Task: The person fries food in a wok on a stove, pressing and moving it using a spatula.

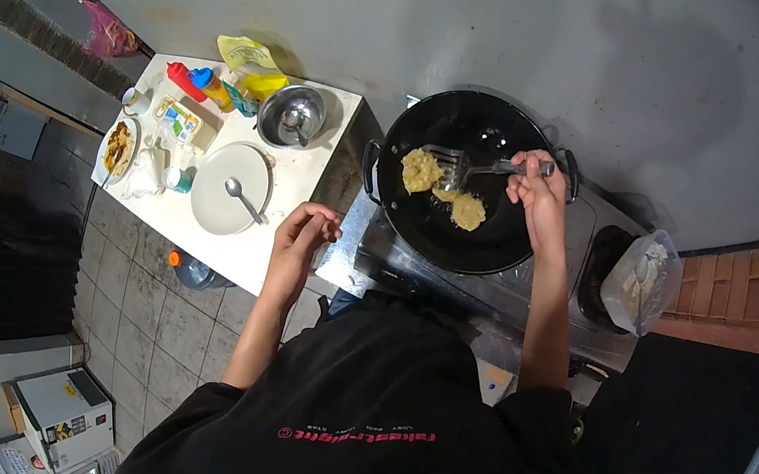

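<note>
My right hand (539, 196) grips the handle of a metal slotted spatula (493, 168) over a large black wok (490, 241). The slotted blade lies among golden-yellow fritters, touching or very close to them. One fritter (420, 172) is left of the blade and another (467, 212) lies below it, with more batter-like food between. My left hand (305, 229) hovers between the white table and the wok, fingers curled in, and no object shows in it. Nearest to it is a light round plate (218, 219) with a metal spoon (244, 199) on it.
The wok stands on a metal stove (395, 265). On the white table (238, 261) are a metal bowl (292, 117), a red bottle (185, 82), a yellow packet (253, 62) and a plate of food (118, 148). A plastic tub (645, 284) stands right of the stove.
</note>
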Demonstrator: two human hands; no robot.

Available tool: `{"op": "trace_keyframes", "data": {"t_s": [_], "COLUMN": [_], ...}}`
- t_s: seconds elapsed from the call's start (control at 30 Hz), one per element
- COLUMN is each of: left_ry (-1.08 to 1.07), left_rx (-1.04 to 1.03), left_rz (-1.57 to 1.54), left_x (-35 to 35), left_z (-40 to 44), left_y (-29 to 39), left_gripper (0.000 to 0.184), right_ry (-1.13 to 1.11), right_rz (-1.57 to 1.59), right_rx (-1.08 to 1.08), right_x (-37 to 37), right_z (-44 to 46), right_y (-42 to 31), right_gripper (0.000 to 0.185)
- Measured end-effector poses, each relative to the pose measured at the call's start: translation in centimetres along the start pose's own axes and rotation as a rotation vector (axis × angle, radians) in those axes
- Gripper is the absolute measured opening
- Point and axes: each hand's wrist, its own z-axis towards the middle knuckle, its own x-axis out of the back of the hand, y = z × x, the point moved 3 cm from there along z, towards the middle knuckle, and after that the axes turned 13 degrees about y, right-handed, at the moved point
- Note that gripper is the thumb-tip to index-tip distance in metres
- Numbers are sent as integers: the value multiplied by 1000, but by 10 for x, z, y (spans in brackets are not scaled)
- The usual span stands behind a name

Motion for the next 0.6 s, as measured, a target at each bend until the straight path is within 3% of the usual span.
{"op": "trace_keyframes", "data": {"t_s": [0.23, 0.33, 0.6], "left_ry": [-9, -6, -29], "left_rx": [-6, 2, -4], "left_rz": [1, 6, 11], "left_x": [-3, -3, -3], "left_z": [1, 1, -1], "left_y": [0, 1, 1], "left_gripper": [18, 18, 18], "right_ry": [13, -31, -25], "right_rz": [-192, -447, -528], "right_rx": [40, 190, 358], "right_x": [-11, -15, -32], "right_z": [-34, -43, -50], "right_y": [-11, -17, -13], "right_gripper": [22, 19, 10]}}
